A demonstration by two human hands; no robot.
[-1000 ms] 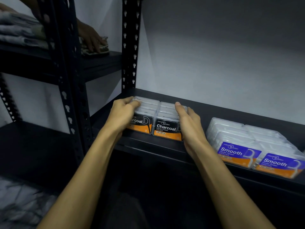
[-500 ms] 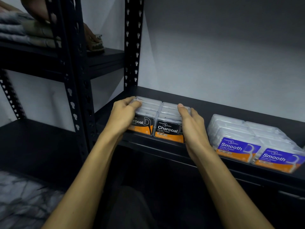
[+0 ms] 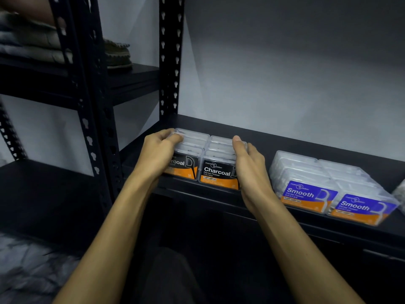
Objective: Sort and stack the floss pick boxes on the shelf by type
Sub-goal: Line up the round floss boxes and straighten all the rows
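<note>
Two side-by-side stacks of clear Charcoal floss pick boxes (image 3: 219, 172), with black and orange labels, stand at the left end of the black shelf (image 3: 285, 145). My left hand (image 3: 160, 152) holds the left stack, its fingers curled over the top edge. My right hand (image 3: 249, 165) holds the right stack, thumb lying on top and fingers down its right side. Apart to the right stand two stacks of Smooth floss pick boxes (image 3: 311, 194) with purple and orange labels.
Black perforated uprights (image 3: 168, 62) frame the shelf's left end. A neighbouring rack on the left carries folded cloths (image 3: 28, 44) and a dark shoe-like item (image 3: 116, 55). Another clear box's edge (image 3: 401, 191) shows at the far right.
My hands stay on the Charcoal stacks, which have hardly shifted. Another person's hand on the upper left shelf has drawn back out of sight.
</note>
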